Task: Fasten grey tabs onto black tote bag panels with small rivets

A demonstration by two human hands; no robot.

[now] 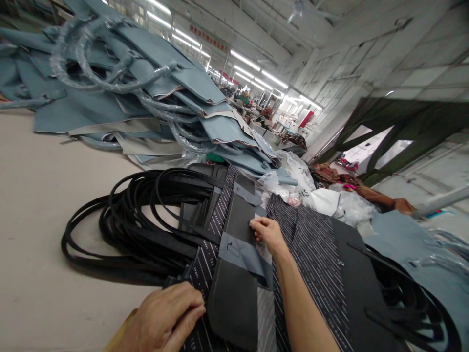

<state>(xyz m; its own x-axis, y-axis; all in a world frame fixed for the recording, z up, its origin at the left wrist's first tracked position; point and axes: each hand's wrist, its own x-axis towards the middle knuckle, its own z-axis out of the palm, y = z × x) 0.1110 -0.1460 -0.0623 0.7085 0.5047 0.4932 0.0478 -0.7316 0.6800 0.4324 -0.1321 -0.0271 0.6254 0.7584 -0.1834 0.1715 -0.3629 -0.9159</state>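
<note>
In front of me lies a stack of black bag pieces with a flat black panel (236, 220) on top, crossed by grey strips (242, 254). White-printed black lining fabric (208, 259) shows along the panel's left side. Low in the view, my left hand (168, 313) is closed, its thumb and fingers pressed together at the edge of that lining. My right hand (269, 234) pinches at the panel's right edge, between the grey strips; its fingertips partly hide what they hold. Long black straps (135, 230) loop out to the left of the stack.
Blue-grey bag pieces (205, 83) with plastic-wrapped handles (84, 63) are heaped on the pale table (36, 220). More striped lining (315, 254) and black straps (410, 293) lie at right. Clear plastic bags (293, 171) sit behind, with brown pieces (384, 198) farther right.
</note>
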